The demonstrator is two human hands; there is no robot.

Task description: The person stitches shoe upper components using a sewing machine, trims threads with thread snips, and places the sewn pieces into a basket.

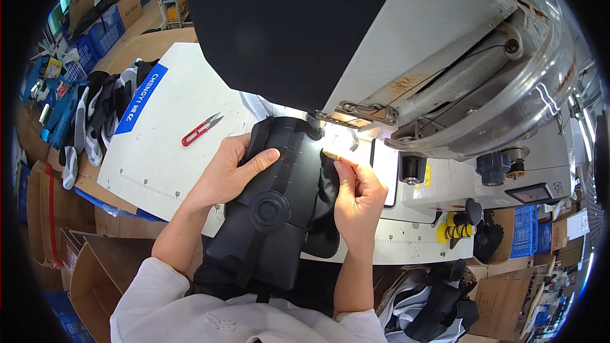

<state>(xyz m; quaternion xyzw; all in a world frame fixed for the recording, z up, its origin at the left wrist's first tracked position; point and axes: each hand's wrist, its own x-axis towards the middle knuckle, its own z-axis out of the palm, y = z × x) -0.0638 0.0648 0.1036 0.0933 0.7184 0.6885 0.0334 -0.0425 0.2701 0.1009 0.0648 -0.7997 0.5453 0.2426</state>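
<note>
A black, leather-like sewn piece [279, 216] with a strap strip and a raised round ring hangs over the table's front edge toward my lap. My left hand [230, 168] grips its left edge, thumb on top and fingers underneath. On the other side, my right hand [357, 194] pinches the piece's right edge between thumb and fingers, close to the lit needle area of a sewing machine [438, 70]. The exact bit under the right fingertips is too small to tell. Red-handled thread snips [202, 129] lie on the white table [159, 165], left of my left hand.
The machine head, with a dark cover and clear guard, overhangs from above right. Yellow-and-black spools [456, 232] stand at the table's right. Black and grey pieces [95, 114] are piled at left; more [426, 305] fill a box lower right. Cardboard boxes [108, 286] stand lower left.
</note>
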